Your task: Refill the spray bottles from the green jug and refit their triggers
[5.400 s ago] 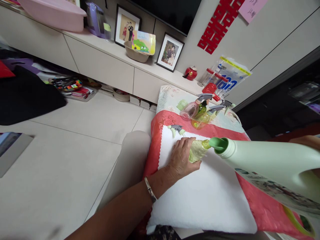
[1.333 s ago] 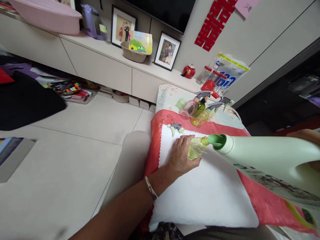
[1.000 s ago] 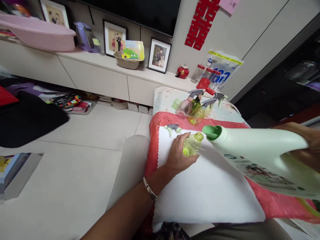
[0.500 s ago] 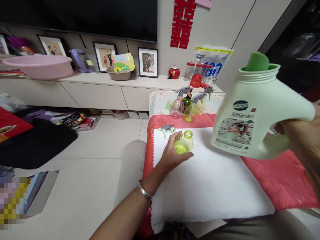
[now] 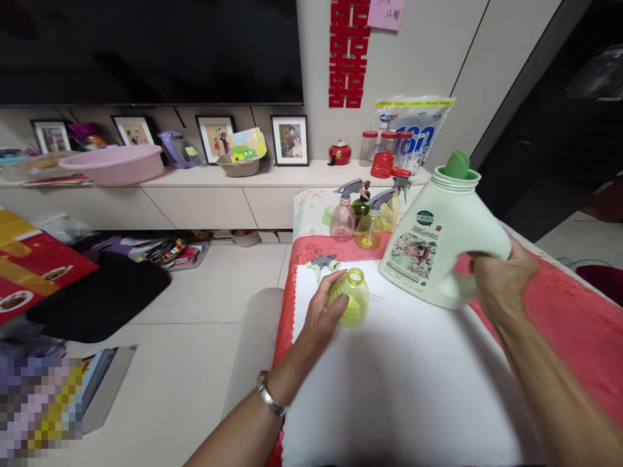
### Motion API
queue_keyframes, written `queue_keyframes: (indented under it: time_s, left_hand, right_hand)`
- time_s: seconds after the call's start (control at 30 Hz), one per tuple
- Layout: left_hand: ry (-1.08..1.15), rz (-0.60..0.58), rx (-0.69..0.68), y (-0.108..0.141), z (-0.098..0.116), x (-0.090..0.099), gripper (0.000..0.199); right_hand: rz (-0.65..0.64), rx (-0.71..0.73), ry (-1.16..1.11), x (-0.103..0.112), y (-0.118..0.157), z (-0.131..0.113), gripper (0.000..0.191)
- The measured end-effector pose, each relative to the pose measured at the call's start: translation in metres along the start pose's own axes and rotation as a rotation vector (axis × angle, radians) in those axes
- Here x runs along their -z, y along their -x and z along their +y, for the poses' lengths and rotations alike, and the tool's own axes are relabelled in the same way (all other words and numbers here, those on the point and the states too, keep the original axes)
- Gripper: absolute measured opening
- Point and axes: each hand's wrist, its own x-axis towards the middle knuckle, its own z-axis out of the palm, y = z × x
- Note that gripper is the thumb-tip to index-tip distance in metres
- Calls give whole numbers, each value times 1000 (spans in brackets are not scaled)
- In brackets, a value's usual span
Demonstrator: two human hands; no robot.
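Wrapped around a small yellow-green transparent bottle point(image 5: 356, 303), my left hand point(image 5: 325, 308) holds it upright over the white mat point(image 5: 389, 383). The bottle has no spray head on its neck. My right hand point(image 5: 503, 275) grips the handle of a large pale green detergent jug point(image 5: 431, 240), which is uncapped and tilted slightly, with a green spout showing in its mouth. Behind my left hand lies a loose grey spray head point(image 5: 324, 263). Farther back stand a pink spray bottle point(image 5: 342, 224) and a yellow spray bottle point(image 5: 370, 227), with more spray bottles partly hidden behind them.
A red cloth point(image 5: 559, 311) covers the table beneath the mat. Along the back, a low cabinet point(image 5: 209, 204) carries a pink basin point(image 5: 117, 165), picture frames, a red pot point(image 5: 339, 153) and jars with red lids. Left of the table, a grey padded seat point(image 5: 257, 344) stands on the tiled floor.
The jug has moved left and down, nearer the mat and the small bottle. My left thumb has come across the bottle's front. The camera view has shifted slightly.
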Motion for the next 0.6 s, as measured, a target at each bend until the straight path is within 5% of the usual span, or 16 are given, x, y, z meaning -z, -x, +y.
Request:
queue_keyframes:
  time_s: [0.2, 0.47, 0.6]
  left_hand:
    - [15, 120, -59, -1, 0, 0, 49]
    - [-1, 310, 46, -7, -1, -2, 34]
    - [-8, 308, 142, -10, -3, 3, 35]
  right_hand:
    - [-20, -42, -41, 2, 6, -1, 42]
    - [-250, -106, -13, 26, 11, 0, 55]
    - [-485, -134, -59, 55, 1, 6, 64]
